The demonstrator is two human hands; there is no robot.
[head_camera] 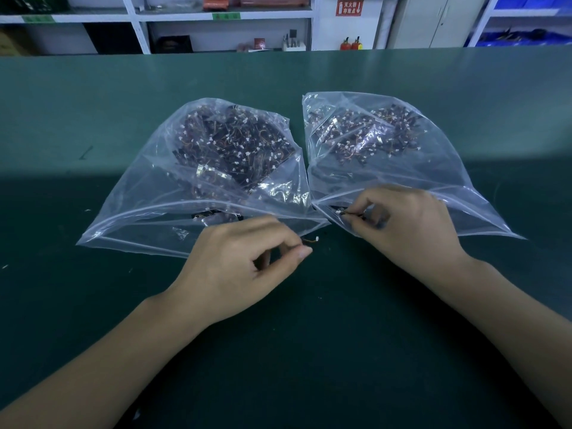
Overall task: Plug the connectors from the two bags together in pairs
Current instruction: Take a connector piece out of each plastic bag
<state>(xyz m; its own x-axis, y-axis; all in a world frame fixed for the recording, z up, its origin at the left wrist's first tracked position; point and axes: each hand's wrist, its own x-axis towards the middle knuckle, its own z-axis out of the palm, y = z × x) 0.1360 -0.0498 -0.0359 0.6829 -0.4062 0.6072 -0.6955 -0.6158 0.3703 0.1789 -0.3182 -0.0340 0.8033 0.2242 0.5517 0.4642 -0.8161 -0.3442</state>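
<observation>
Two clear plastic bags lie side by side on the green table, each full of small black parts with thin wires and white connectors. In front of the left bag (148,212), my left hand (241,267) pinches a small wired connector (312,240) whose white plug sticks out past my fingertips. My right hand (408,224) reaches into the mouth of the right bag (464,168) and pinches another connector piece (340,213) with a white tip. The two hands are apart, about a hand's width between them.
The green table (93,119) stretches wide around the bags, with tiny scraps on it at the left. Behind its far edge stand white shelves (136,26) with boxes, tools and two small red extinguishers (351,44).
</observation>
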